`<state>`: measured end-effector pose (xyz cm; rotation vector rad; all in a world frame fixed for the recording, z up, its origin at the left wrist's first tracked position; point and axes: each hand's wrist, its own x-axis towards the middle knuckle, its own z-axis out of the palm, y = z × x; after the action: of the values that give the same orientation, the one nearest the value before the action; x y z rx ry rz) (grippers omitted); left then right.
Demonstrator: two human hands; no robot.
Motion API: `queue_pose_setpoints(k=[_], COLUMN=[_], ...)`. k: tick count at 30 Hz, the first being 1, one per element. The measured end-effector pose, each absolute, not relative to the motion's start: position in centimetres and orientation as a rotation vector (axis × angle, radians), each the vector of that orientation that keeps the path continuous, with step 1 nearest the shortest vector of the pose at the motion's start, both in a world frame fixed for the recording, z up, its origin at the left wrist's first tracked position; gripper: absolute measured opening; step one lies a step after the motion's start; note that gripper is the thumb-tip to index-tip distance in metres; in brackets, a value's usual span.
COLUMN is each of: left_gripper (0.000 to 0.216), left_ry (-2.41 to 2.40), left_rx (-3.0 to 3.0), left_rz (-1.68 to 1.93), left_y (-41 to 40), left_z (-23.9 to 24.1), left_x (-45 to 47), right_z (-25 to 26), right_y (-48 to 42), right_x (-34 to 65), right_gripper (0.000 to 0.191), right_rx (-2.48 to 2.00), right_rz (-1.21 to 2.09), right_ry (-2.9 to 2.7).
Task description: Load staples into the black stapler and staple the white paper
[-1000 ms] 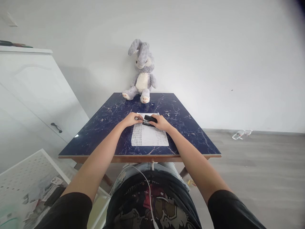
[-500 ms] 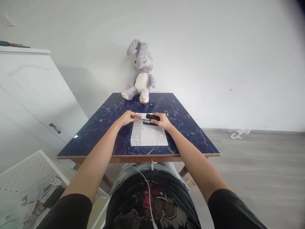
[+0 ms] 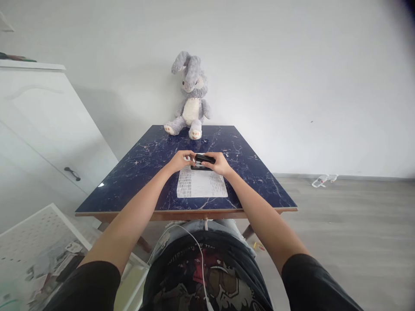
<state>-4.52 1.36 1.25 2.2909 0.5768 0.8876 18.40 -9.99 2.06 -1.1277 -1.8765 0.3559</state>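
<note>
A black stapler point(image 3: 205, 158) is over the upper part of a printed sheet of paper point(image 3: 203, 185). Its top arm is raised from the base, and a silvery part shows between them. My right hand point(image 3: 219, 164) is closed around the stapler's right end, thumb toward me. At the left end, my left hand point(image 3: 183, 161) has its fingers and thumb pinched at the stapler's tip. Any small piece between those left fingertips is too small to make out. The paper lies flat, its upper edge partly covered by the stapler and hands.
A grey plush rabbit point(image 3: 192, 97) sits at the back of the dark blue marbled table point(image 3: 259, 185). To the left stand a white cabinet point(image 3: 39, 129) and an open white bin point(image 3: 53, 211) with assorted items. A clear plastic item point(image 3: 324, 180) lies on the floor at right.
My left hand has moved right, from just short of the stapler to its left end. The stapler and my right hand have shifted slightly left, and the whole view has moved a little.
</note>
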Motion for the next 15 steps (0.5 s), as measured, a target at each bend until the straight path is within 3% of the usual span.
queue_pose_setpoints(k=[3, 7, 15], left_gripper=[0.033, 0.036, 0.063], left_ry=[0.719, 0.656, 0.752], left_rx=[2.335, 2.652, 2.764], left_rz=[0.972, 0.626, 0.251], left_y=[1.7, 2.3, 1.9], left_z=[1.0, -0.1, -1.0], left_x=[-4.6, -4.7, -4.1], right_z=[2.6, 2.6, 2.0], right_y=[-10.0, -9.9, -9.6], right_x=[19.5, 21.9, 23.3], right_gripper=[0.033, 0.027, 0.034], right_rx=[-1.361, -1.820, -2.078], right_rz=[0.209, 0.027, 0.113], right_ry=[-1.709, -1.422, -1.409])
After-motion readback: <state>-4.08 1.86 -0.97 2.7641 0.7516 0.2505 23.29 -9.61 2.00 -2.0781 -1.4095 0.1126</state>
